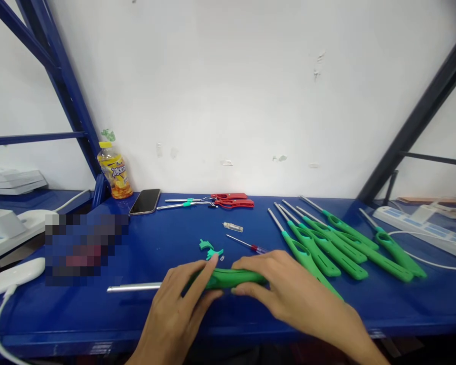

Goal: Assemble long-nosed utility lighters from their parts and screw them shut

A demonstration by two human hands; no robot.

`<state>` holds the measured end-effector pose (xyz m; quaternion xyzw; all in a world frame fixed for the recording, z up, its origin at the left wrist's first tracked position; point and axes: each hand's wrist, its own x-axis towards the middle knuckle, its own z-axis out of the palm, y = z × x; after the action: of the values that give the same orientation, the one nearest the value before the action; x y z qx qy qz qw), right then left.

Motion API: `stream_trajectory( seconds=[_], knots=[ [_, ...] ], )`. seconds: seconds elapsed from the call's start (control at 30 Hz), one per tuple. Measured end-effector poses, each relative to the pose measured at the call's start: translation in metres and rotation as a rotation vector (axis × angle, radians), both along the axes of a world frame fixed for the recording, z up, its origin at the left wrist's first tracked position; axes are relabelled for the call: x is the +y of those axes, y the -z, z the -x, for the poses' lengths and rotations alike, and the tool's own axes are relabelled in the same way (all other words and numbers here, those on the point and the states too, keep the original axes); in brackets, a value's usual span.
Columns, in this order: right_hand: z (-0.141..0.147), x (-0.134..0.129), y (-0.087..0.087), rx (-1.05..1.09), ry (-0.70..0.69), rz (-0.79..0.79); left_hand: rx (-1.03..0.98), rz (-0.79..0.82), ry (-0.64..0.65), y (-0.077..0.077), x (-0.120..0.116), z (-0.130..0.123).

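A green long-necked gas lighter (235, 277) lies level between both hands, its metal tube (135, 287) pointing left. My left hand (182, 299) grips it around the trigger end, fingers covering that part. Around the handle's right end, my right hand (271, 281) has closed with thumb and fingers. Just behind the hands are small green plastic pieces (212, 253) and a tiny light-coloured part (222, 258). A screwdriver (249, 244) with a red and clear handle rests near my right hand. Farther back lies a small transparent fuel tank (233, 227).
Several green lighters (327, 253) are spread at the right. Opened red lighters (231, 200) with wires lie by the wall. A phone (145, 201) and a drink bottle (115, 172) stand back left. A white charger (15, 276) is at left; a power strip (421, 230) is at right.
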<state>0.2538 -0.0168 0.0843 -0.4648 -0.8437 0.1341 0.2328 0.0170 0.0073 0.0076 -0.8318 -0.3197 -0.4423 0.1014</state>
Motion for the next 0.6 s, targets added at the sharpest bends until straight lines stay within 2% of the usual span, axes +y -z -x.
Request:
stream_trajectory(
  seconds=[0.07,0.17,0.33,0.43,0.6],
  knots=[
    [-0.004,-0.001,-0.003,0.008,-0.016,-0.029,-0.056,0.068,0.029,0.000,0.000,0.001],
    [-0.007,-0.006,0.000,0.001,-0.040,-0.060,-0.121,0.090,0.088,-0.003,-0.001,0.001],
    [-0.006,-0.020,0.028,0.044,-0.022,-0.084,-0.138,0.009,0.201,-0.012,-0.007,-0.002],
    [-0.006,-0.028,0.044,0.050,-0.023,-0.092,-0.117,-0.042,0.225,-0.014,-0.008,-0.003],
    [-0.001,-0.038,0.050,0.052,0.060,-0.167,-0.100,0.023,0.218,-0.007,-0.008,0.000]
  ],
)
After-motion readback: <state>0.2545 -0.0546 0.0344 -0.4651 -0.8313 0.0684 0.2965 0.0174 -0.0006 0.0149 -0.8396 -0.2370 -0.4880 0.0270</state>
